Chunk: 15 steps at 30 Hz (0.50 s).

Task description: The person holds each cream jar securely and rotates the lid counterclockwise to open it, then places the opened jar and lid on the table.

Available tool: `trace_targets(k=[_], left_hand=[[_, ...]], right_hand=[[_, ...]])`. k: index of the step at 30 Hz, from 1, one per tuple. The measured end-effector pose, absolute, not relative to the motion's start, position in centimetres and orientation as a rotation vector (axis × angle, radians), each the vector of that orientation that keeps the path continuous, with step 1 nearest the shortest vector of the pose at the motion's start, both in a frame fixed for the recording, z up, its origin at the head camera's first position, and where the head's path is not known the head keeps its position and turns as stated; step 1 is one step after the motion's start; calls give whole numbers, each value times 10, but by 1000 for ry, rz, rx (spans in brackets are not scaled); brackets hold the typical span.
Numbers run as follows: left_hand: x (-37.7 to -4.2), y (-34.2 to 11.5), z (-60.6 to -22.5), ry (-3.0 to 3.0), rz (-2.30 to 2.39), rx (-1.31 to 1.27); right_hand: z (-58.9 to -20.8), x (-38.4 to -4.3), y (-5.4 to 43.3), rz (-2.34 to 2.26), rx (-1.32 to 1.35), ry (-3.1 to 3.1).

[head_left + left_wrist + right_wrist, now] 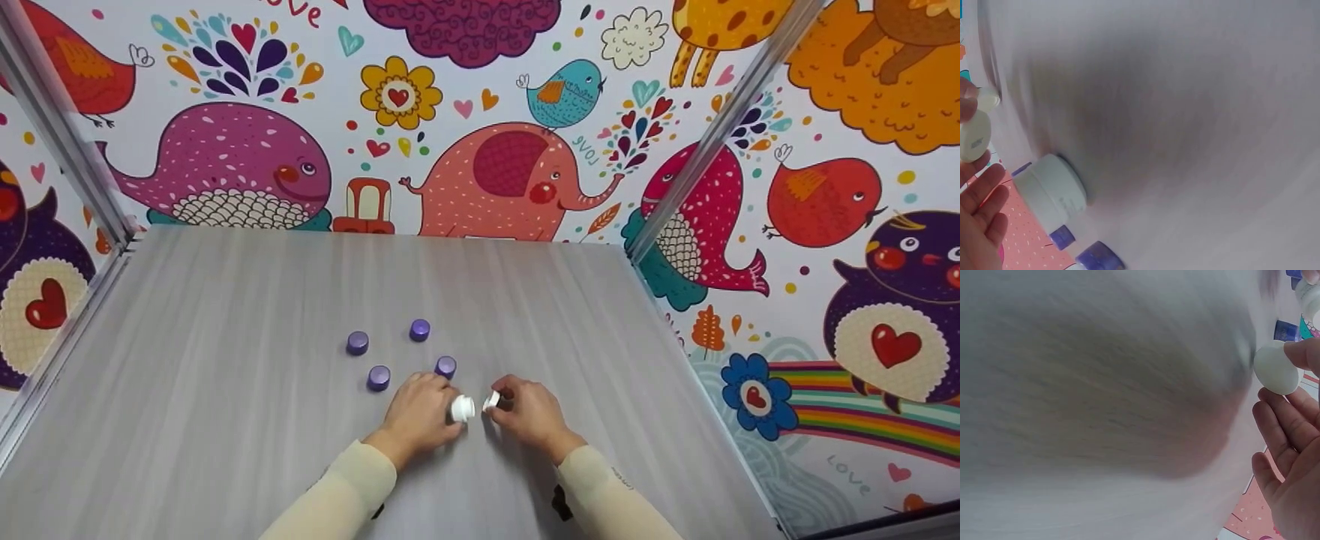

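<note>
A small white bottle (461,409) is gripped by my left hand (422,416), its neck turned to the right. In the left wrist view the bottle's round end (974,136) shows faint print between thumb and fingers. Across a narrow gap, my right hand (529,414) pinches a white cap (492,400). The cap's smooth round face (1276,367) shows in the right wrist view, thumb on one edge and fingertips on the other. A white jar (1053,194) stands on the table in the left wrist view. My left hand hides that spot in the head view.
Several purple containers stand just beyond my left hand: one far left (358,343), one farther back (420,330), one nearer (379,378) and one by the knuckles (445,367). The grey table (247,300) ends at a cartoon-printed wall (457,97) with metal posts at its corners.
</note>
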<state>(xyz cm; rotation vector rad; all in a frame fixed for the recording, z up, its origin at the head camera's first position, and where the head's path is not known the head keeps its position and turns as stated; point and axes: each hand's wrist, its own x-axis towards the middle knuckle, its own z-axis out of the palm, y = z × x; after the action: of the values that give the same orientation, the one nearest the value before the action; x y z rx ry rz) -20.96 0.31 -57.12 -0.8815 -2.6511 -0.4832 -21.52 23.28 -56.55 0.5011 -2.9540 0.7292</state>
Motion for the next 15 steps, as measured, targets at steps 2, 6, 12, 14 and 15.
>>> trace_targets(k=[2,6,12,14,15], left_hand=[[-210,3,-572,-2655,-485,-878],[-210,3,-572,-2666,-484,-878],[-210,4,-572,-2650,-495,-887],[-211,3,-573,-2636,-495,-890],[-211,3,-573,-2630,-496,-892]], right_hand=[[-566,-215,233,731,491,-2960],[-566,-215,233,739,467,-2969],[-566,-214,236,747,453,-2965],[-566,-214,236,750,459,-2954],[-566,-214,237,749,466,-2948]])
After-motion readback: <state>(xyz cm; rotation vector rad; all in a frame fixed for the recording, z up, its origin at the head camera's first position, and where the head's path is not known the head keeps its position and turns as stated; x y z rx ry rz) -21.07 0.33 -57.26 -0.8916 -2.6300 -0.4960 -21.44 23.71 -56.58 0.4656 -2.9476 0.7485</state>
